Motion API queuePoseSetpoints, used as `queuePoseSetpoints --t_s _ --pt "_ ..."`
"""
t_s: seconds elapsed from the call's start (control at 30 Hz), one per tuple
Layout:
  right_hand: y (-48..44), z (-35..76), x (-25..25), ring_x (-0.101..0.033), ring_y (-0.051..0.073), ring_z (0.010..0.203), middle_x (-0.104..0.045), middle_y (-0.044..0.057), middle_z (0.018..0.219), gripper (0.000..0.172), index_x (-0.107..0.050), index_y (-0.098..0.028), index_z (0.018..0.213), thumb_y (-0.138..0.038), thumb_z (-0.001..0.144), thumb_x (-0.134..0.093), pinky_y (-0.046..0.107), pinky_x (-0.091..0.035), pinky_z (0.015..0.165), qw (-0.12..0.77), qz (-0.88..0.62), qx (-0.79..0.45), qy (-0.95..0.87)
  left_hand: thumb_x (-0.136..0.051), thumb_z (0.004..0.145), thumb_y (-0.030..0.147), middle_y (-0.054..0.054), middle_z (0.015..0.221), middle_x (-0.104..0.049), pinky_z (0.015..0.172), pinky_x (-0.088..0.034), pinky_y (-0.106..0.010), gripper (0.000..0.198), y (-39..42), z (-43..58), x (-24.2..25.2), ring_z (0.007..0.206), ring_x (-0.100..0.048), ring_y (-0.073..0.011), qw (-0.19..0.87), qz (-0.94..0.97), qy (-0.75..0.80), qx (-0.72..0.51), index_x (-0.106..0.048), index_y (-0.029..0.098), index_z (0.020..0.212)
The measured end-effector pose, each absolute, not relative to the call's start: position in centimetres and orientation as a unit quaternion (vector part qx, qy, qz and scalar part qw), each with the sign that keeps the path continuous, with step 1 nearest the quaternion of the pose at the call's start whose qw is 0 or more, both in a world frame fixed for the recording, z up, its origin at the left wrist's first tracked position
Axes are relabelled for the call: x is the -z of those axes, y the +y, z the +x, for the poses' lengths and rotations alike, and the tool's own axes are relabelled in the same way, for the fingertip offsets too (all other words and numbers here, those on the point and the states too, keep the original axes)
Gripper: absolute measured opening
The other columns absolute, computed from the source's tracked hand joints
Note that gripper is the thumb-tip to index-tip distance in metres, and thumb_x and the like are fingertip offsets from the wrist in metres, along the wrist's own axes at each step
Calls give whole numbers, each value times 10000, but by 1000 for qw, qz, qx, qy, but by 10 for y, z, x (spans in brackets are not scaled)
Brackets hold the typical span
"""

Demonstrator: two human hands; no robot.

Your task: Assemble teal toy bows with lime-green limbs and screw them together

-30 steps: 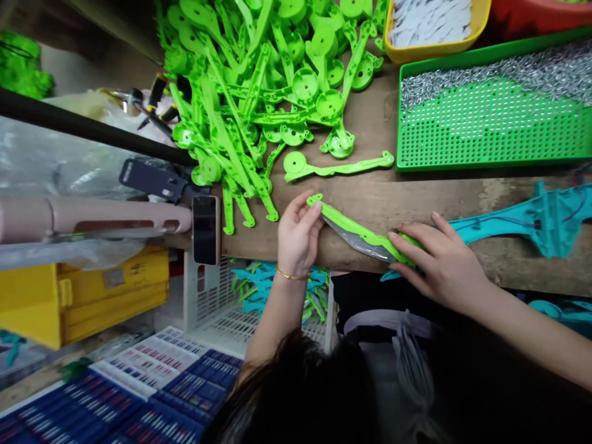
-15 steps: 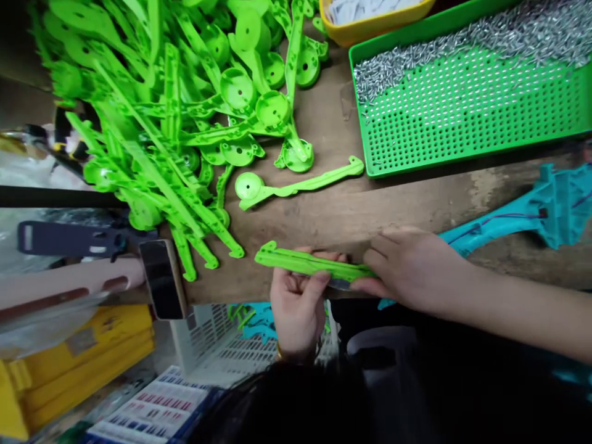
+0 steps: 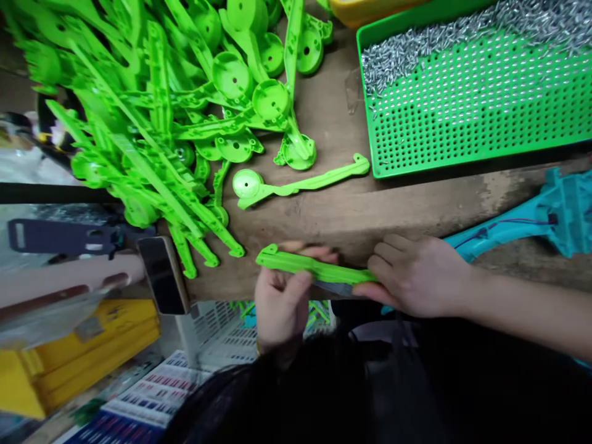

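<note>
A long green plastic part (image 3: 319,267) lies level between my two hands at the bench's front edge. My left hand (image 3: 283,299) grips it near its left half, thumb along the near side and fingers behind. My right hand (image 3: 411,274) is closed round its right end, which the fingers hide. Below the part, between the hands, a grey piece (image 3: 335,287) shows; what it is I cannot make out. Just beyond, a single green arm with a round cup end (image 3: 300,186) rests on the wooden bench (image 3: 333,219).
A heap of green plastic parts (image 3: 157,111) covers the back left. At the back right stands a green perforated tray (image 3: 462,132) with many small metal screws or pins. A teal plastic part (image 3: 504,231) lies at right, a phone (image 3: 163,274) at the left edge.
My left hand has slid a little to the left along the green part, and more of the grey piece shows. My right hand keeps its hold. The camera view has shifted slightly.
</note>
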State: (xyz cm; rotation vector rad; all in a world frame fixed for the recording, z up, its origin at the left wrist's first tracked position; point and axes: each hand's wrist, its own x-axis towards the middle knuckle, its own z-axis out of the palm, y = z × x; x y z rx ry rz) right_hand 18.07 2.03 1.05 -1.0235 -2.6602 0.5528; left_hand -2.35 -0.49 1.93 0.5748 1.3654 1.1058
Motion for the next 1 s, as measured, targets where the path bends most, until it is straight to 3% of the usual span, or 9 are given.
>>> queuePoseSetpoints --t_s 0.13,0.23,0.33,0.47,0.57,0.73,0.8,0.9,1.0 --pt "25 175 -23 -591 193 678 -624 63 694 470 -583 -168 732 -489 985 -351 291 -252 553 45 -362 -218 -905 -823 685 370 -26 751 -737 664 -563 -216 280 7 -43 -22 704 -699 -132 519 247 640 -509 -703 162 829" --pt "34 153 -37 -612 195 683 -669 84 776 515 -604 -154 880 -565 973 -307 285 -239 543 -35 -409 -286 -866 -850 638 378 -21 744 -731 634 -534 -196 319 8 -46 -21 683 -682 -121 506 241 660 -500 -720 165 837" --pt "38 123 -39 -626 180 663 -685 97 777 579 -586 -135 979 -549 997 -183 280 -230 535 -22 -433 -310 -846 -855 628 378 -10 745 -725 630 -527 -196 318 6 -42 -20 661 -668 -109 493 250 652 -519 -719 173 829" --pt "38 98 -27 -638 177 654 -675 117 696 595 -594 -109 958 -435 1024 -100 279 -253 533 11 -402 -294 -867 -862 617 341 14 749 -711 626 -519 -176 282 3 -35 -18 659 -656 -86 475 246 638 -554 -718 180 798" --pt "44 102 -27 -641 178 668 -690 123 732 561 -611 -113 983 -438 1024 -155 275 -305 557 -7 -400 -298 -867 -850 629 340 9 738 -707 622 -527 -196 267 4 -36 -14 644 -652 -93 475 243 639 -554 -712 177 788" --pt "52 148 -44 -646 204 726 -700 97 828 502 -635 -152 974 -602 927 -418 282 -351 593 -98 -393 -322 -856 -836 662 361 -11 744 -712 632 -544 -213 279 11 -48 -10 657 -659 -109 496 258 628 -541 -716 178 835" --pt "48 169 -47 -648 223 803 -695 90 885 423 -641 -158 947 -562 891 -531 291 -367 635 -113 -388 -300 -864 -836 668 381 3 754 -706 663 -554 -195 286 10 -47 -9 681 -662 -94 499 250 595 -578 -720 193 850" --pt "38 189 -43 -631 224 832 -677 69 863 323 -642 -159 910 -478 878 -599 301 -368 679 -81 -366 -266 -888 -847 661 374 6 862 -714 772 -568 -202 380 -3 -33 -3 791 -684 -97 565 241 530 -584 -709 225 982" --pt "29 195 -36 -601 202 784 -659 47 827 299 -632 -162 898 -457 894 -581 302 -338 660 -6 -336 -235 -912 -872 625 263 -17 988 -715 843 -574 -268 454 -23 -11 5 910 -695 -152 645 270 500 -511 -688 244 1039"
